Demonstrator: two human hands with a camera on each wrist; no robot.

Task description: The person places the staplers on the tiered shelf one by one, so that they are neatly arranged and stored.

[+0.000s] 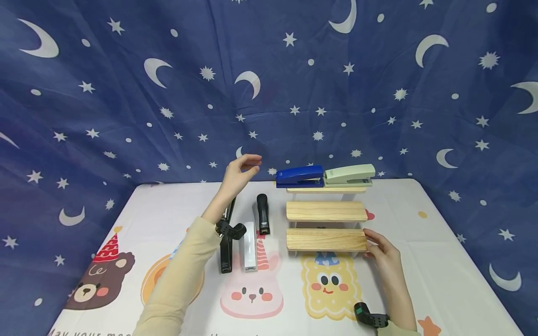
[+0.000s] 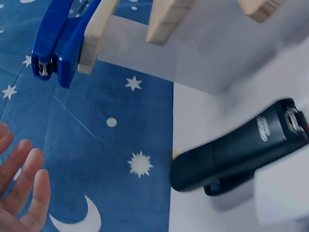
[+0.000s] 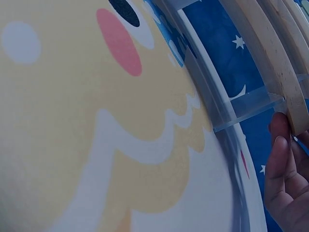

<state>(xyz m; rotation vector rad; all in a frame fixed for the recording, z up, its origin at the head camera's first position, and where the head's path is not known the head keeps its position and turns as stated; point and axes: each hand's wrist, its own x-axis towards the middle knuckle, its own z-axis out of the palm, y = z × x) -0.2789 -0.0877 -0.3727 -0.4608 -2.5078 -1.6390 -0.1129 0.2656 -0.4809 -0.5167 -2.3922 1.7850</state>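
My left hand [image 1: 241,172] is raised in the air, fingers loosely bent with nothing in them, left of a blue stapler [image 1: 299,177]. That stapler lies on the top tier of a three-step wooden rack [image 1: 327,212], end to end with a pale green stapler [image 1: 350,175]. At the rack's lowest board, my right hand [image 1: 384,254] grips the right end between thumb and fingers; in the right wrist view its fingertips [image 3: 279,126] meet the board's end. On the table below my left hand lie a small black stapler [image 1: 263,213], a white stapler [image 1: 250,247] and a long black stapler [image 1: 226,254], partly behind the wrist.
Clear plastic supports [image 3: 256,104] carry the rack's boards. A white cloth with cartoon prints [image 1: 252,298] covers the table, and a blue curtain [image 1: 269,93] with moons and stars hangs behind it. The rack's lower two boards hold nothing.
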